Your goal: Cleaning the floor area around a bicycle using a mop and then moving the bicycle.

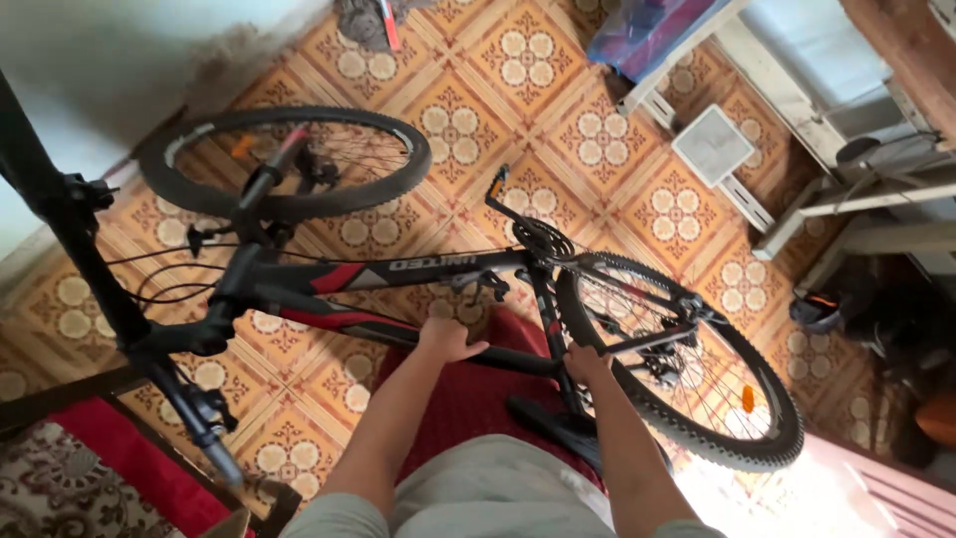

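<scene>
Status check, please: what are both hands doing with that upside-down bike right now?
Left hand gripping the black-and-red bicycle frame's tube. Right hand on the seat tube near the rear wheel. Nothing blocking.

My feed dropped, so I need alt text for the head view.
A black and red bike lies upside down on a patterned tile floor. The left hand grips its frame, the right hand the seat tube by the rear wheel.

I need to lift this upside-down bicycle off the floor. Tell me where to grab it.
Grip the frame, from above. The left hand already rests on the top tube and the right hand on the seat tube by the rear wheel. These bare straight tubes probably sit near the balance point, clear of spokes and chain.
</scene>
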